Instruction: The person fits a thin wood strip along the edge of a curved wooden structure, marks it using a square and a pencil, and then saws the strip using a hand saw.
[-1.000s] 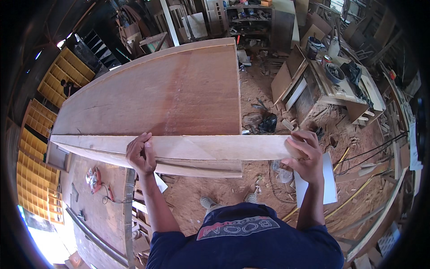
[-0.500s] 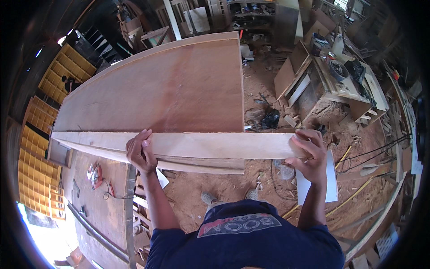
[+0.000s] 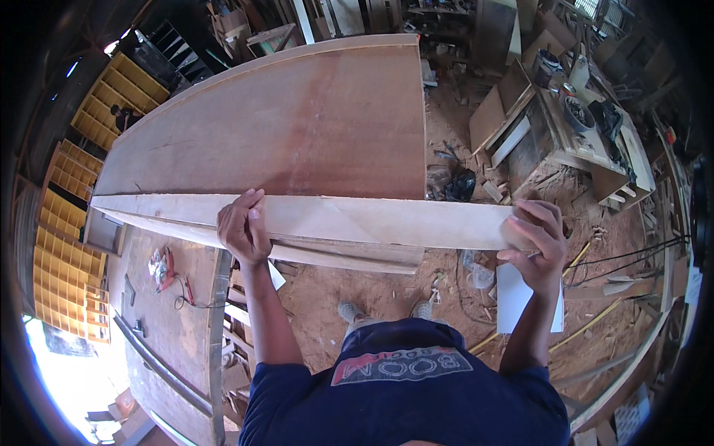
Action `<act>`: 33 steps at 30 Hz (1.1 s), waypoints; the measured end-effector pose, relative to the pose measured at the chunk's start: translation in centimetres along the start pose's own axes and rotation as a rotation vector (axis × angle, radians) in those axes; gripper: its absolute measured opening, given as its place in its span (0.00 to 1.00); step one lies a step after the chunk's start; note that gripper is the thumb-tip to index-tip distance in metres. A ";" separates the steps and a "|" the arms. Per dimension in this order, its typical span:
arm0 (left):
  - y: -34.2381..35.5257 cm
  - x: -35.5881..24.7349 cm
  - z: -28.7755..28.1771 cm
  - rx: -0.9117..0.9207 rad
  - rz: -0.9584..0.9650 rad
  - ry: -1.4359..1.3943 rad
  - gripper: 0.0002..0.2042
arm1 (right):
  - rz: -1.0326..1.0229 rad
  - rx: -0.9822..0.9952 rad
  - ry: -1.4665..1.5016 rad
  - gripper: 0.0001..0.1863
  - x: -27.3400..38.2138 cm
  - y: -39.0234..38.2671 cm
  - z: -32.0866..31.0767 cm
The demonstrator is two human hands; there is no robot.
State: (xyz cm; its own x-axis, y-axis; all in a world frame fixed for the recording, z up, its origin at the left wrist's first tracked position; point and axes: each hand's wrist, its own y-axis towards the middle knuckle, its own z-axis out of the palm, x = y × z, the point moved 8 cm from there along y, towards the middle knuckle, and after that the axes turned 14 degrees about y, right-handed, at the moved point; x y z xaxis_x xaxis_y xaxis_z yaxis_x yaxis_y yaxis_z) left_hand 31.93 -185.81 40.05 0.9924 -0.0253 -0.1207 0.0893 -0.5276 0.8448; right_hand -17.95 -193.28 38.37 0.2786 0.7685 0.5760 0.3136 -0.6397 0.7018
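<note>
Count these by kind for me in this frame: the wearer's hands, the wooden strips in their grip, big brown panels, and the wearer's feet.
Hands: 2 (left hand, right hand)
Pale wooden strip: 1
Big brown panel: 1
Feet: 2 (left foot, right foot)
Total: 6

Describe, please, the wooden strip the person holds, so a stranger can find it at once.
Start from the large reddish-brown panel in the picture's upper middle. Along its lower edge runs a long, pale wooden strip, with the person's left grip partway along and right grip at its right end. Unlike the wooden piece just below, it reaches past the panel's right edge.
</note>
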 end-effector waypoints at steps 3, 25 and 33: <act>-0.3 0.1 0.0 0.012 -0.023 -0.001 0.14 | -0.071 -0.012 -0.058 0.34 0.9 0.6 -0.4; -0.2 -0.1 -0.1 -0.009 -0.004 0.008 0.11 | 0.010 0.008 -0.109 0.30 1.0 0.4 0.3; -0.1 -0.3 0.1 -0.003 -0.006 0.028 0.12 | 0.014 0.003 -0.052 0.27 1.0 -0.5 0.4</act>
State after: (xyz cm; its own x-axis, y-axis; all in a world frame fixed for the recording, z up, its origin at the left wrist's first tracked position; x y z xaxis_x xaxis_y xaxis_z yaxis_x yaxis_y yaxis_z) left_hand 31.60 -185.79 39.97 0.9938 0.0020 -0.1110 0.0955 -0.5253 0.8455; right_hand -17.49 -192.24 38.45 0.3295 0.7580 0.5629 0.3121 -0.6501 0.6927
